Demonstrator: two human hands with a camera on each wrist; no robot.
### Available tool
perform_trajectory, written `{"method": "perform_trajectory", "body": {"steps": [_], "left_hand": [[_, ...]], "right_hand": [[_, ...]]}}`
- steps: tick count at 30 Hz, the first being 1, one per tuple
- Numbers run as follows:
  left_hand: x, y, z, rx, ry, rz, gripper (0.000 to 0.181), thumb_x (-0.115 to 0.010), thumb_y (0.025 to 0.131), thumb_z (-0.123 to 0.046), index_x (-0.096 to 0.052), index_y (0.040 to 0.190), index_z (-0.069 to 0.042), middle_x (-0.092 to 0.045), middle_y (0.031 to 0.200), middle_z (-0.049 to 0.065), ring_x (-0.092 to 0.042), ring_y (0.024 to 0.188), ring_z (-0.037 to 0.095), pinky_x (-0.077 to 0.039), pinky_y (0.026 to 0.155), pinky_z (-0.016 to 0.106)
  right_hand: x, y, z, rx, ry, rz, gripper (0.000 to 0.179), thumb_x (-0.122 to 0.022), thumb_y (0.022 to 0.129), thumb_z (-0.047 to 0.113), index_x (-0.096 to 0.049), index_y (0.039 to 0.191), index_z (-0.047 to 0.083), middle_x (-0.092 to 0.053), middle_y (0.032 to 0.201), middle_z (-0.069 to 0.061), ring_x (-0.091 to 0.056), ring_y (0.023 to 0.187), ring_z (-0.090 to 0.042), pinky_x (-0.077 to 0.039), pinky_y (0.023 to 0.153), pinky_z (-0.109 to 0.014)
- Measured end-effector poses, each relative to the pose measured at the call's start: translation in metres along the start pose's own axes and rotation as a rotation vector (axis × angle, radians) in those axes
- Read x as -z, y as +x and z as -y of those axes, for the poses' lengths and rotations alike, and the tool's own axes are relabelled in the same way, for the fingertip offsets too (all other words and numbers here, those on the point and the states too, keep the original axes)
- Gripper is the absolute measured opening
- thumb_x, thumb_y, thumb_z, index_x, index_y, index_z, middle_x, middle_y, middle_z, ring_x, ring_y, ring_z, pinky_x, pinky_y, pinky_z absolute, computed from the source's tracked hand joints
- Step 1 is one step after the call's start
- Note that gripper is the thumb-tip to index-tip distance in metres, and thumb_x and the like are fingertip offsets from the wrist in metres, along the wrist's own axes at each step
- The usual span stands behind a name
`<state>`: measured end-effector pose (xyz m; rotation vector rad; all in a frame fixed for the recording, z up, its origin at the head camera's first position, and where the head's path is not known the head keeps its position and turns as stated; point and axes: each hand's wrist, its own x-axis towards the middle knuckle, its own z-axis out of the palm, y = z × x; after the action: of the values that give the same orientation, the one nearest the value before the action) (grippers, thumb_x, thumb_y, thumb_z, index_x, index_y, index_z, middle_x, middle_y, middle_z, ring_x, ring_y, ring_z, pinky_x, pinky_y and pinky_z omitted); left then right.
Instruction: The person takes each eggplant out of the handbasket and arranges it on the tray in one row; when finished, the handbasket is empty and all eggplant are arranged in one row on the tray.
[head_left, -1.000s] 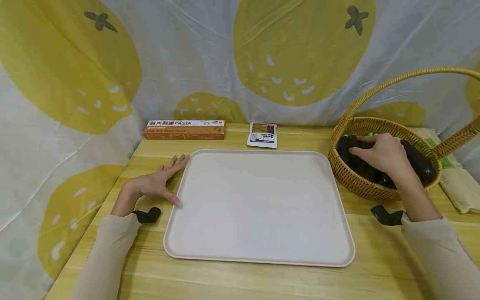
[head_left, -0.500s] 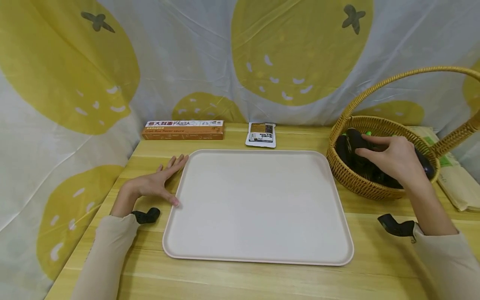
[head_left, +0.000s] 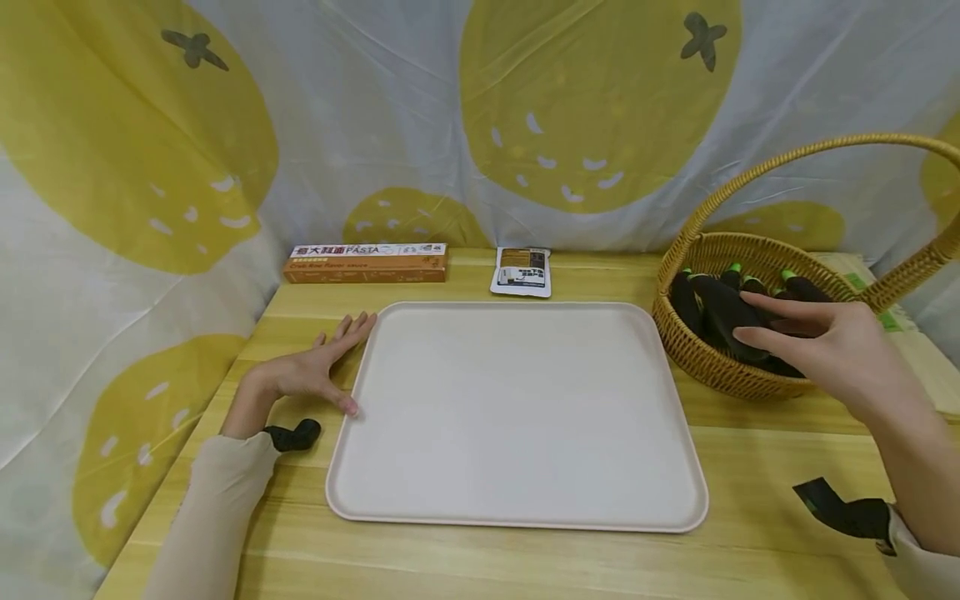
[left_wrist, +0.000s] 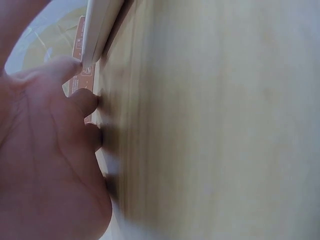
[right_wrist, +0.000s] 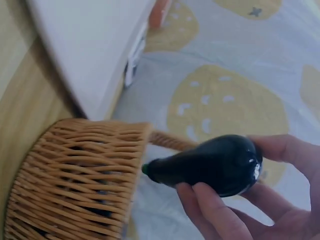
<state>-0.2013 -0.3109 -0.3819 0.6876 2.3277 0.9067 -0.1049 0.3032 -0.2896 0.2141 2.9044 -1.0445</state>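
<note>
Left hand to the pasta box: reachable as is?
Probably yes: the left hand rests at the left edge of the tray, and nothing stands between it and the pasta box.

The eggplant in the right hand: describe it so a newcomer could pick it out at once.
Right of the big pale tray stands a wicker basket with a tall arched handle. There, the right hand holds one dark, glossy eggplant, its green tip pointing away from the palm. The other eggplants lie in the basket; only this one is held.
</note>
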Motion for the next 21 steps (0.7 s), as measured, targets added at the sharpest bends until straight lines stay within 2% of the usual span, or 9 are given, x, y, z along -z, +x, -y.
{"method": "perform_trajectory", "body": {"steps": [5, 7, 9, 11, 12, 14, 16, 18, 21], "left_hand": [[0.000, 0.000, 0.000, 0.004, 0.016, -0.001, 0.139, -0.094, 0.074, -0.030, 0.007, 0.167, -0.012, 0.025, 0.171, 0.019, 0.032, 0.153, 0.046, 0.021, 0.117, 0.074], [0.000, 0.000, 0.000, 0.004, 0.019, -0.002, 0.139, -0.094, 0.074, -0.030, 0.007, 0.167, -0.012, 0.025, 0.171, 0.019, 0.032, 0.153, 0.046, 0.021, 0.117, 0.074], [0.001, 0.000, 0.000, 0.005, 0.022, -0.003, 0.139, -0.094, 0.074, -0.031, 0.007, 0.167, -0.011, 0.025, 0.171, 0.019, 0.032, 0.153, 0.046, 0.021, 0.117, 0.074], [0.000, 0.001, 0.000, 0.001, 0.018, -0.002, 0.139, -0.094, 0.074, -0.031, 0.007, 0.167, -0.010, 0.025, 0.171, 0.019, 0.032, 0.153, 0.046, 0.022, 0.117, 0.074], [-0.001, 0.001, 0.001, -0.001, 0.015, -0.002, 0.139, -0.094, 0.074, -0.032, 0.007, 0.167, -0.009, 0.025, 0.171, 0.019, 0.032, 0.153, 0.046, 0.022, 0.117, 0.074], [-0.002, 0.001, 0.002, -0.005, 0.007, 0.000, 0.139, -0.094, 0.074, -0.032, 0.007, 0.166, -0.008, 0.025, 0.171, 0.020, 0.033, 0.153, 0.046, 0.022, 0.117, 0.074], [-0.003, 0.001, 0.003, -0.008, 0.006, 0.002, 0.139, -0.094, 0.074, -0.033, 0.007, 0.166, -0.008, 0.025, 0.171, 0.020, 0.033, 0.152, 0.046, 0.022, 0.117, 0.074], [-0.003, 0.001, 0.003, -0.014, 0.007, 0.002, 0.140, -0.094, 0.073, -0.033, 0.007, 0.166, -0.008, 0.024, 0.171, 0.020, 0.033, 0.153, 0.046, 0.022, 0.117, 0.074], [-0.002, 0.000, 0.003, -0.018, 0.012, -0.001, 0.140, -0.094, 0.073, -0.032, 0.007, 0.167, -0.010, 0.024, 0.171, 0.019, 0.033, 0.153, 0.046, 0.022, 0.117, 0.073]], "right_hand": [[0.007, -0.018, 0.011, 0.033, -0.011, 0.061, 0.069, -0.068, 0.098, 0.050, -0.047, 0.156, 0.020, -0.035, 0.160, -0.036, -0.023, 0.049, -0.016, -0.028, 0.049, -0.036], [0.004, -0.022, 0.019, 0.062, -0.012, 0.080, 0.067, -0.070, 0.096, 0.049, -0.049, 0.156, 0.025, -0.039, 0.158, -0.035, -0.040, 0.058, -0.018, -0.029, 0.048, -0.035], [-0.002, -0.025, 0.033, 0.114, 0.003, 0.089, 0.065, -0.073, 0.095, 0.048, -0.052, 0.153, 0.029, -0.045, 0.156, -0.032, -0.039, 0.056, -0.015, -0.030, 0.046, -0.035], [-0.012, -0.026, 0.052, 0.147, 0.025, 0.113, 0.062, -0.075, 0.093, 0.049, -0.055, 0.150, 0.035, -0.047, 0.158, -0.025, -0.057, 0.081, -0.016, -0.036, 0.050, -0.031], [-0.019, -0.026, 0.062, 0.165, 0.047, 0.130, 0.061, -0.076, 0.092, 0.049, -0.057, 0.148, 0.037, -0.051, 0.156, -0.021, -0.061, 0.089, -0.016, -0.039, 0.053, -0.028], [-0.037, -0.025, 0.083, 0.199, 0.098, 0.164, 0.059, -0.078, 0.090, 0.048, -0.060, 0.145, 0.037, -0.058, 0.151, -0.015, -0.064, 0.075, -0.014, -0.045, 0.055, -0.026], [-0.059, -0.020, 0.102, 0.225, 0.134, 0.195, 0.056, -0.080, 0.090, 0.045, -0.064, 0.142, 0.035, -0.063, 0.147, -0.008, -0.069, 0.104, -0.019, -0.053, 0.066, -0.025], [-0.085, -0.014, 0.119, 0.276, 0.167, 0.206, 0.053, -0.082, 0.088, 0.039, -0.068, 0.138, 0.031, -0.070, 0.137, -0.006, -0.073, 0.096, -0.019, -0.056, 0.067, -0.026], [-0.122, -0.004, 0.141, 0.328, 0.206, 0.225, 0.049, -0.081, 0.087, 0.030, -0.071, 0.135, 0.026, -0.073, 0.131, -0.002, -0.070, 0.109, -0.020, -0.056, 0.069, -0.028]]}}
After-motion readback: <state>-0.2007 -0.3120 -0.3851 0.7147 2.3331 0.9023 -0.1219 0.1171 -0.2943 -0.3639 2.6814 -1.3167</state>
